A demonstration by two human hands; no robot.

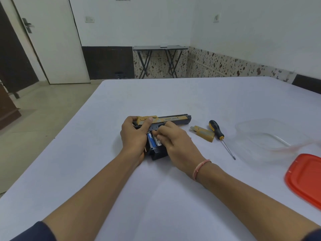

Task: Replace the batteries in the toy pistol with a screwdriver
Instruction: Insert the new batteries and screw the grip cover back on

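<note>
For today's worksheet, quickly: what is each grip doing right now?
Left grip: closed around the toy pistol.
Right grip: fingertips on the silver battery; pinching or pressing, cannot tell.

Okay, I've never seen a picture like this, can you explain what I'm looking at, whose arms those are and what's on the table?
One camera, worn on a person's head, looks down at their own two bare arms; no robot here. The left hand grips the toy pistol, which lies on the white table with its grip open. The right hand has fingertips on the batteries inside; whether it pinches one is unclear. To the right lie a gold cover, a screwdriver, a clear tub and a red lid.
</note>
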